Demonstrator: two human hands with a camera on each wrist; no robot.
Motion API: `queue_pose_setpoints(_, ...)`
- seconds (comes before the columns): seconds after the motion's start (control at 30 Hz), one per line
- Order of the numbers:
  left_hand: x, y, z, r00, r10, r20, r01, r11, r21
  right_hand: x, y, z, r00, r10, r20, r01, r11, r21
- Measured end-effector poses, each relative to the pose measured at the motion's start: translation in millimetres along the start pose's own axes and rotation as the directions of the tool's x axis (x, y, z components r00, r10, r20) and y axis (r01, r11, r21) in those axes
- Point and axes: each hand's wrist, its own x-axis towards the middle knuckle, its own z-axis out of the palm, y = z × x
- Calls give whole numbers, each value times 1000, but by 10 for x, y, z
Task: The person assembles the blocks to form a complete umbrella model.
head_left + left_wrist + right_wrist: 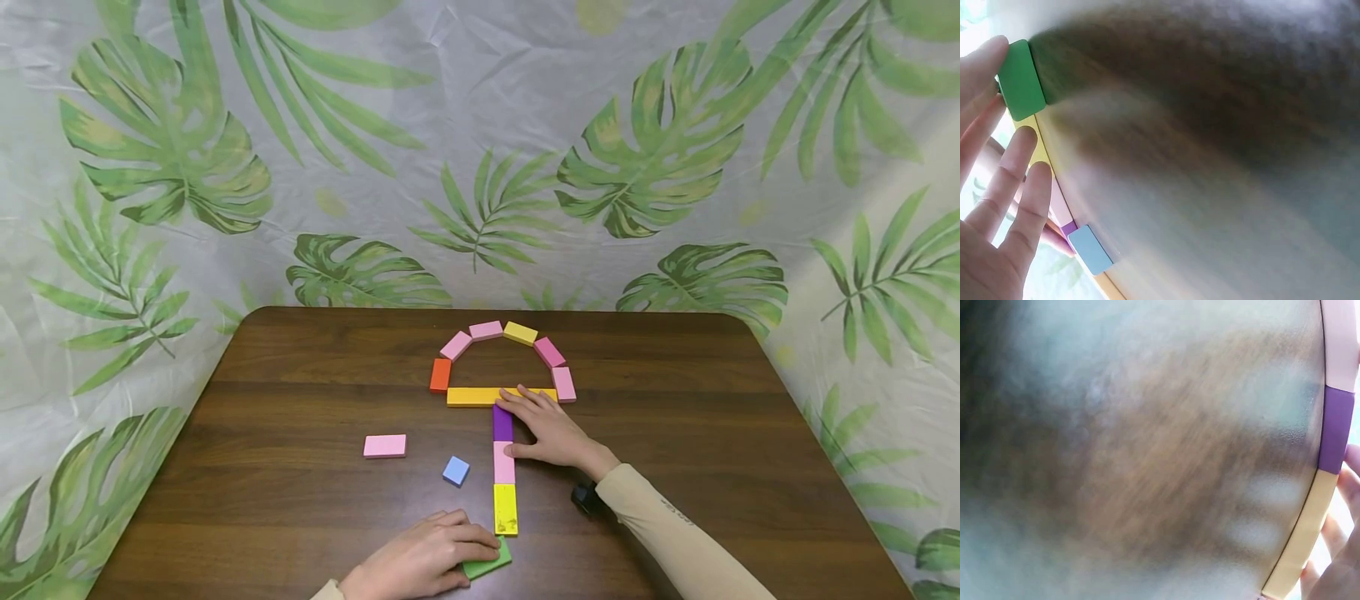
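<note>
My left hand [420, 557] pinches a green block [1021, 81] between thumb and fingers. The green block lies at a slant, just below a yellow block [506, 508] with dark marks. Above that yellow block, a pink block [504, 472] and a purple block [1337, 428] continue a straight column. It leads up to a long orange block [472, 397] lying crosswise. My right hand [555, 435] spreads over this junction, fingertips on the orange block and thumb at the column's pink block. An arch of several blocks, among them a red block [440, 375], curves above the orange one.
Left of the column lie a small blue block [456, 471] and a pink block with a striped top [385, 447]. Everything is on a dark wooden table [285, 367]. Behind it hangs a leaf-patterned cloth [480, 108].
</note>
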Motion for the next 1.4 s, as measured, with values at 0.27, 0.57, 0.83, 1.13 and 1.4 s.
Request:
queue_pose_setpoints(0.27,9,13,10,1000,-6,-1,6,1000,-15,-9,-25,-21,1000,9,6,-10,1000,6)
queue_pose_setpoints(0.57,-15,13,-9,999,-46,-1,46,996,-72,-9,-23,-15,1000,4,6,-4,1000,10)
queue_pose_setpoints(0.83,-197,-308,-211,958,-221,-184,203,973,-112,-9,4,-10,1000,10,15,-10,1000,-6)
queue_pose_setpoints(1.13,-492,-764,-421,817,-533,-220,522,846,-111,-2,-3,-11,999,25,26,-25,1000,4)
queue_pose_setpoints(1.4,-576,-906,-380,771,-623,-134,609,782,-132,0,33,9,1000,18,20,-18,1000,-4)
